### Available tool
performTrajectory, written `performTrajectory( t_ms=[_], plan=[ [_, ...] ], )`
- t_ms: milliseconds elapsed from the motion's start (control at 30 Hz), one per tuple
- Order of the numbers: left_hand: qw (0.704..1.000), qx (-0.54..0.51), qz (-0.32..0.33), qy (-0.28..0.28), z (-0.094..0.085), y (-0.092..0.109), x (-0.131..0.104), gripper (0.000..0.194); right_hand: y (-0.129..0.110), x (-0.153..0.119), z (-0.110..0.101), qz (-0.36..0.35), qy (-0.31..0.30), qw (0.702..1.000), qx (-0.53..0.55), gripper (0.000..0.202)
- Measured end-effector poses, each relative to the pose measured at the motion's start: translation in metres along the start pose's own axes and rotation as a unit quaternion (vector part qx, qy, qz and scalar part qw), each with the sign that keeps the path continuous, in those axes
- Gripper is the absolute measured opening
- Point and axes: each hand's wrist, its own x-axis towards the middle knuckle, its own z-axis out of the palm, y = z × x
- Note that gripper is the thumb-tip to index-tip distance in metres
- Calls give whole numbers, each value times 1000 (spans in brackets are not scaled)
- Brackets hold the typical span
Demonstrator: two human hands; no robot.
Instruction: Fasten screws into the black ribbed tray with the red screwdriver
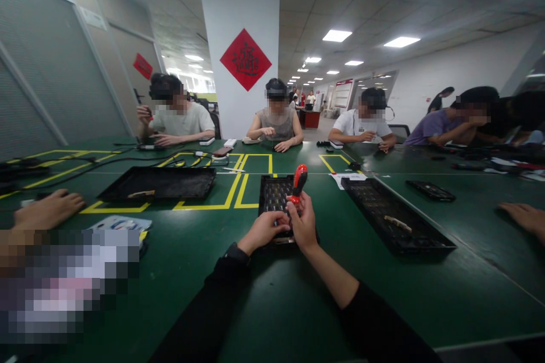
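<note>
A red and black screwdriver (300, 181) stands nearly upright, its handle up, with my right hand (304, 222) closed round its lower part. The tip is hidden behind my fingers. Just left of it, my left hand (264, 230) has its fingers bent together over the near part of a black tray (267, 188); what they hold, if anything, is too small to tell. Rows of small pale spots show inside this tray, which lies on the green table (179, 283).
Black trays lie at the left (170, 181) and right (383, 204), each with a small tan piece. A black device (430, 190) sits farther right. Cables (96, 167) cross the back left. Other people sit across the table; other people's hands rest at both sides.
</note>
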Motion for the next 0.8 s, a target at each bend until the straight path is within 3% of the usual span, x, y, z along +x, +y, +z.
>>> performTrajectory(
  t_ms=[167,267,433,633,800],
  plan=[
    [1000,4,-10,9,2,0,0,17,-11,0,-3,-37,-1,995,-89,25],
    [1000,8,-6,10,2,1,0,19,-16,-1,-4,-63,3,992,-109,28],
    [1000,16,2,12,2,3,-1,18,-11,-4,0,-46,26,996,-78,27],
    [999,16,-25,19,2,4,-1,21,-8,-4,3,0,88,996,13,42],
    [1000,-1,-19,12,0,6,-2,18,-12,-3,1,13,32,999,37,28]
  ],
)
